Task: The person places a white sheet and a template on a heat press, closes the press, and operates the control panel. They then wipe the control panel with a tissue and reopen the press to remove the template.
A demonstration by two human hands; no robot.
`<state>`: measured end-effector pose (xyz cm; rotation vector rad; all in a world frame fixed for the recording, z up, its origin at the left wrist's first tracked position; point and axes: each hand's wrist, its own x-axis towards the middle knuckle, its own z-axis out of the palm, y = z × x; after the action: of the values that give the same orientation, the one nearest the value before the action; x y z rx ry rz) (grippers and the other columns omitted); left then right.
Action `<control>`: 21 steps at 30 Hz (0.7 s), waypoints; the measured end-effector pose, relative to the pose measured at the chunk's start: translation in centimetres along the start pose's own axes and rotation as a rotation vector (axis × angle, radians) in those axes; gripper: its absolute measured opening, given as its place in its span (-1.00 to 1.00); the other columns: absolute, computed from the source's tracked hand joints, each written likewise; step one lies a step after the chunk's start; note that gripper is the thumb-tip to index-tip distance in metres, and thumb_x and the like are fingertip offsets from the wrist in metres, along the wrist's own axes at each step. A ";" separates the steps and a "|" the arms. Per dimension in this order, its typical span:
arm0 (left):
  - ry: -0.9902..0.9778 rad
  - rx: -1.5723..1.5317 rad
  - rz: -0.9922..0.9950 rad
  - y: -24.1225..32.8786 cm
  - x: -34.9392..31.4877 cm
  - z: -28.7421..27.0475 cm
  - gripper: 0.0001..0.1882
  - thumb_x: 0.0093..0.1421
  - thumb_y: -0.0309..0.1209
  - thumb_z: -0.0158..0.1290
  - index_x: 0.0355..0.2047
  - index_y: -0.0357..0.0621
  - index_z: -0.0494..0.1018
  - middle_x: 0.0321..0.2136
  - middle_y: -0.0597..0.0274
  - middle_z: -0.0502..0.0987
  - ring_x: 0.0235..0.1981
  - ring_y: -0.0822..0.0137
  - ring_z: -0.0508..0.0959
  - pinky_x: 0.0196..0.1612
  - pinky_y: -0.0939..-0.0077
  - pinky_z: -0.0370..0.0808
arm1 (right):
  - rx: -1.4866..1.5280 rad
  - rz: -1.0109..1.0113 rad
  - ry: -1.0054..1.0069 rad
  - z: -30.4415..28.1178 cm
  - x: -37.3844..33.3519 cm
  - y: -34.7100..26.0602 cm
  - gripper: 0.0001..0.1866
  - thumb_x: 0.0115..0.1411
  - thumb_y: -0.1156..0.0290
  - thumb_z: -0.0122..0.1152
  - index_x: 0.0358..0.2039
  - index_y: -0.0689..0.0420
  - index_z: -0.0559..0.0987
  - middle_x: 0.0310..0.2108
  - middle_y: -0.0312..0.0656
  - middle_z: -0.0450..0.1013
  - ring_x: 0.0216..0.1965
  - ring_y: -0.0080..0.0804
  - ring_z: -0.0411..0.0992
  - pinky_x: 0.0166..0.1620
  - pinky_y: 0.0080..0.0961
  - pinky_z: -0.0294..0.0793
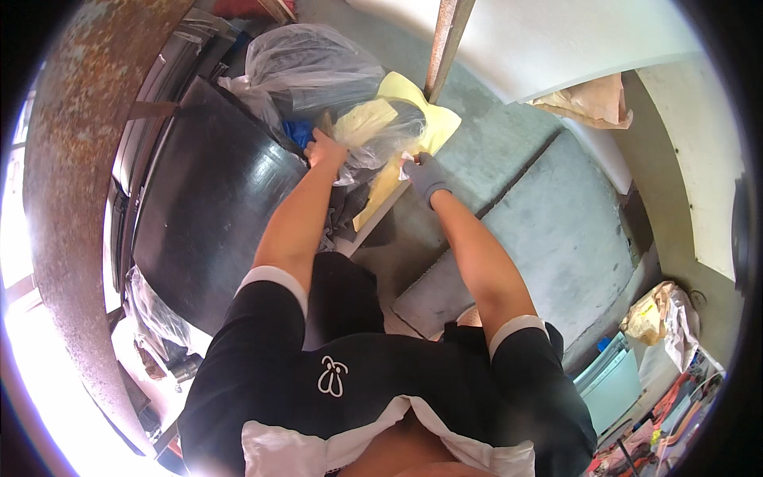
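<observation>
A crumpled clear plastic bag [384, 141] with yellowish material in it lies in front of me. My bare left hand [324, 151] is closed on its left edge, beside a blue piece of plastic [298, 132]. On the bag's right side, my right hand [427, 174], in a grey glove, has its fingers pinched at the edge, where a small whitish bit shows. A yellow sheet [442, 126] lies under and behind the bag. Below the bag, a yellow strip [380, 196] slants down between my forearms.
A large curved black sheet [214, 207] stands at my left. Another big clear plastic bag [314, 67] lies farther off. Grey slabs [548, 230] cover the right side. A rusty post [449, 48] rises behind the yellow sheet, and a white panel [572, 40] hangs far right.
</observation>
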<state>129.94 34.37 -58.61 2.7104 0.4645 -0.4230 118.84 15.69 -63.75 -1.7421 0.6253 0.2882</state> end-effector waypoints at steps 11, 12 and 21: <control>-0.122 -0.480 0.086 -2.5 2.3 -4.9 -0.63 -0.10 -0.53 -0.05 -0.21 -0.35 0.39 -0.28 -0.14 0.48 -0.25 -0.03 0.50 -0.21 0.18 0.43 | -0.456 -0.015 0.071 1.9 1.3 -1.3 -0.65 -0.04 0.18 0.07 -0.55 0.27 0.54 -0.59 0.01 0.46 -0.53 -0.23 0.44 -0.37 -0.37 0.40; -0.193 -0.631 0.083 -2.4 2.0 -6.0 -0.64 -0.11 -0.56 -0.04 -0.22 -0.35 0.39 -0.32 -0.10 0.48 -0.30 0.01 0.50 -0.27 0.17 0.44 | -0.472 -0.056 0.103 2.4 1.2 -1.3 -0.64 -0.04 0.17 0.06 -0.56 0.27 0.55 -0.59 0.01 0.46 -0.54 -0.21 0.45 -0.37 -0.36 0.40; -0.502 -1.024 -0.012 -1.2 1.1 -13.2 -0.60 -0.08 -0.67 -0.06 -0.15 -0.35 0.34 -0.34 0.04 0.45 -0.38 0.16 0.48 -0.31 0.27 0.49 | 0.265 0.208 0.085 2.5 2.1 -4.6 -0.83 0.02 0.33 0.05 -0.46 0.15 0.53 -0.65 -0.14 0.44 -0.64 -0.29 0.42 -0.57 -0.38 0.41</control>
<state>133.52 40.84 -47.59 1.5508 0.3940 -0.6242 123.40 18.25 -61.72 -1.4426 0.8694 0.2633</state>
